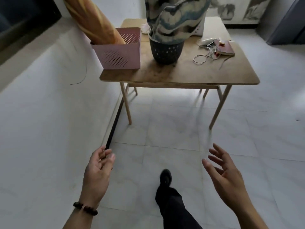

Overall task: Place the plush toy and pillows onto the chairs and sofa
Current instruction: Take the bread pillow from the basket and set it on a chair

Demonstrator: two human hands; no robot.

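Well ahead of both empty hands, the pillows [175, 19] sit in baskets.

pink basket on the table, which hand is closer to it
Left. The left hand is open, low and almost straight below the pink basket. The right hand is open too, equally low but far off to the right.
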